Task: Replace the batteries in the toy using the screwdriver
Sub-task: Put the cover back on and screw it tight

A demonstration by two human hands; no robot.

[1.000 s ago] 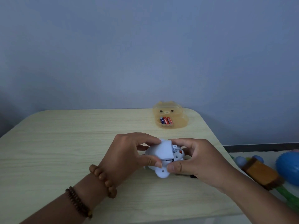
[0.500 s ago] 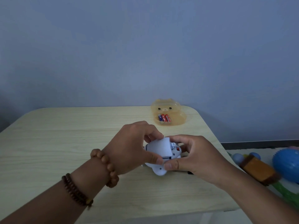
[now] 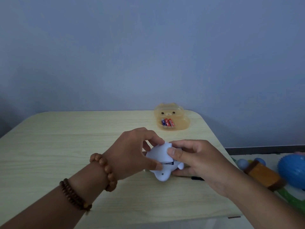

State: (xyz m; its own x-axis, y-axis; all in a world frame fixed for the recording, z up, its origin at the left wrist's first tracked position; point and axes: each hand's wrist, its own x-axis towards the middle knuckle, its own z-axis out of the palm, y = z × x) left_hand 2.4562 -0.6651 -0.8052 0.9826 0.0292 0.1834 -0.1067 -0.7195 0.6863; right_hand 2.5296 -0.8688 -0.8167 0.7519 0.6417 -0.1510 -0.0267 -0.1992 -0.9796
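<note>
Over at the left, a bare forearm reaches in across the pale wood tabletop (image 3: 49, 146). It wears a dark bead bracelet (image 3: 76, 194) and, nearer the wrist, a bracelet of larger light wooden beads (image 3: 105, 169). The left grip (image 3: 130, 154) is curled round the left side of the toy (image 3: 162, 175), with its thumb pressed on the near edge and its fingers hooked over the far top.

The toy is small, white and rounded, and sits between the two hands over the front right part of the tabletop. I can't tell whether it rests on the wood. A white cover panel (image 3: 159, 152) lies across its upper face, with a dark gap showing along the panel's near edge.

The right grip (image 3: 201, 161) grasps the toy from the other side, thumb flat on the panel and fingers wrapped behind. Under that hand the screwdriver (image 3: 197, 178) lies on the tabletop, its dark handle poking out.

Farther back stands a translucent amber bear-shaped case (image 3: 179, 124) holding three batteries (image 3: 167, 122). Beyond the tabletop's right edge lie a brown block (image 3: 264, 174) and a blue spiky ball (image 3: 292, 169).
</note>
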